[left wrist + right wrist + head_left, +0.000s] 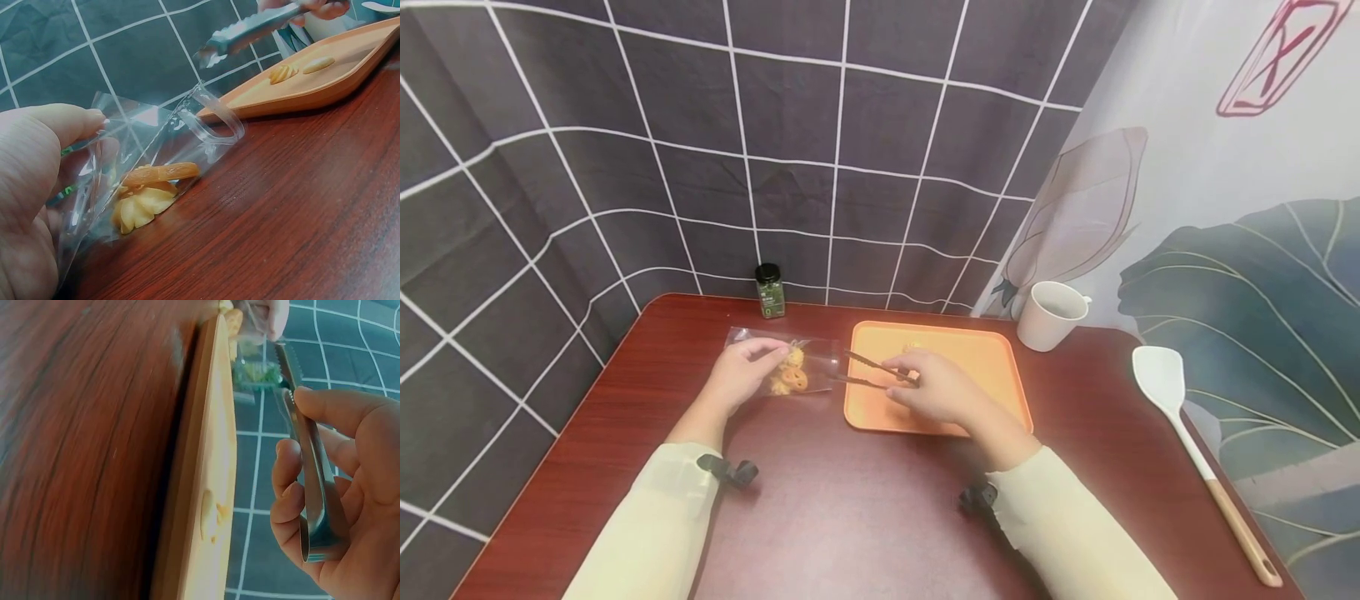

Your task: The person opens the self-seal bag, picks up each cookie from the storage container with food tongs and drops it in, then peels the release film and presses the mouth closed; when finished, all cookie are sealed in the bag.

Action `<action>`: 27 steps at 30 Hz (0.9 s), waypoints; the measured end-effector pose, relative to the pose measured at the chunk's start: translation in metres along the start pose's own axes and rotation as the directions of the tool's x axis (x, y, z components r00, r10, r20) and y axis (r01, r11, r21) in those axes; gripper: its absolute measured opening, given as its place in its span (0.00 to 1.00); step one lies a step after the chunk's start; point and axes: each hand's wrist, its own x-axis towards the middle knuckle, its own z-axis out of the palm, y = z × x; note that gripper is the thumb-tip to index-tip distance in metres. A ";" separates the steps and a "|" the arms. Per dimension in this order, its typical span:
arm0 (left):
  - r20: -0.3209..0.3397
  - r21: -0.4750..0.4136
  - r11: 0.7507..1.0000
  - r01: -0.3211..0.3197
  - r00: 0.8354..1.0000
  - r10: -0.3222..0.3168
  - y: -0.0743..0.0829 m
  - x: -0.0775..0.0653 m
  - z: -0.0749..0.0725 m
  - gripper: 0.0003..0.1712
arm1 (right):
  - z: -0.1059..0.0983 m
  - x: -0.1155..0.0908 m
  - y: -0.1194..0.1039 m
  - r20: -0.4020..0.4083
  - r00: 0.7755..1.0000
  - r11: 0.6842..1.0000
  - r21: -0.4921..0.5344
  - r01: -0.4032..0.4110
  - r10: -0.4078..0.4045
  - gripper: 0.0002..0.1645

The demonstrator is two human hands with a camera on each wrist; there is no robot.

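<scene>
My left hand (741,372) pinches the near-left part of a clear plastic bag (822,354) lying on the table. Inside the bag are several cookies; the left wrist view shows a pale flower-shaped cookie (142,209) under a browner cookie (165,174). Over the orange tray (992,371), my right hand (946,390) holds metal tongs (310,465) between thumb and fingers. Their arms are spread apart, with the tips pointing left at the bag's open end and nothing between them. On the tray lie a ridged cookie (284,74) and a smooth oval cookie (319,64).
A green jar with a black lid (771,293) stands at the back, behind the bag. Right of the tray is a white mug (1047,323). A white spatula with a wooden handle (1159,375) lies along the right table edge. A dark checked curtain (790,108) hangs behind the table.
</scene>
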 end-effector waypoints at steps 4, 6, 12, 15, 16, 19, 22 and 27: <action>0.006 0.002 1.000 0.009 1.000 -0.009 0.000 -0.001 -0.001 0.24 | -0.007 -0.012 0.008 -0.026 1.000 1.000 0.004 0.006 -0.006 0.26; 0.009 -0.004 1.000 0.016 1.000 -0.016 0.000 -0.002 -0.001 0.24 | -0.010 -0.018 0.012 -0.042 0.999 1.000 0.015 0.004 -0.003 0.26; 0.012 -0.017 1.000 0.025 1.000 -0.025 0.001 -0.002 0.000 0.24 | -0.016 -0.033 0.035 -0.079 0.996 0.999 0.013 -0.041 0.041 0.25; 0.011 -0.019 0.999 0.026 1.000 -0.025 0.000 -0.002 0.000 0.24 | -0.019 -0.040 0.046 -0.084 0.994 0.997 -0.003 -0.072 0.072 0.25; 0.011 -0.021 0.999 0.024 1.000 -0.024 0.000 -0.002 0.000 0.23 | -0.020 -0.042 0.050 -0.084 0.993 0.997 -0.007 -0.081 0.080 0.25; 0.008 -0.021 1.000 0.022 1.000 -0.022 0.000 -0.001 0.000 0.23 | -0.022 -0.047 0.058 -0.083 0.991 0.994 -0.017 -0.110 0.109 0.26; 0.011 -0.023 0.999 0.025 1.000 -0.024 0.001 -0.001 0.000 0.23 | -0.024 -0.052 0.065 -0.088 0.989 0.992 -0.022 -0.123 0.120 0.27; 0.017 -0.029 0.999 0.031 0.999 -0.031 0.001 -0.001 0.000 0.24 | -0.026 -0.058 0.076 -0.096 0.987 0.991 -0.007 -0.131 0.130 0.25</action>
